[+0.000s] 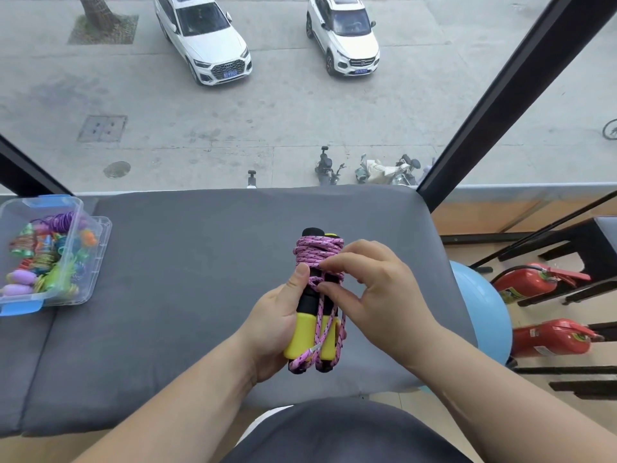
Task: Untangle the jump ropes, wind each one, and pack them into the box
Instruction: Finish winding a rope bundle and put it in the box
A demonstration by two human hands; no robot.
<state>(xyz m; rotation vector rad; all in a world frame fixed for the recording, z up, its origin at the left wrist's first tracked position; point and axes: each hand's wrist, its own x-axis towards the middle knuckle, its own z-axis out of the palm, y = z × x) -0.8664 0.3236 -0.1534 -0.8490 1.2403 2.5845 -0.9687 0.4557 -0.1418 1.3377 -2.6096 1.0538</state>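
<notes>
The left hand [277,315] is holding the two yellow-and-black handles [312,325] side by side above the grey bench [187,279], its grip clenched around them with the thumb pressing the coils in place. The pink jump rope [319,250] is lying in tight turns around the upper half of the handles, with looser strands running down between them to the lower ends. The right hand [374,292] is pinching a strand just below the coils, thumb and forefinger closed on the rope, apparently tucking or securing the end.

Risks at this stage:
- If the left thumb is lifting before the end is secured, the coils are likely to spring loose.
- The slack strands at the lower ends may snag during packing.

The clear box [93,259] is sitting at the bench's left edge, well apart, already holding several coloured ropes.
</notes>
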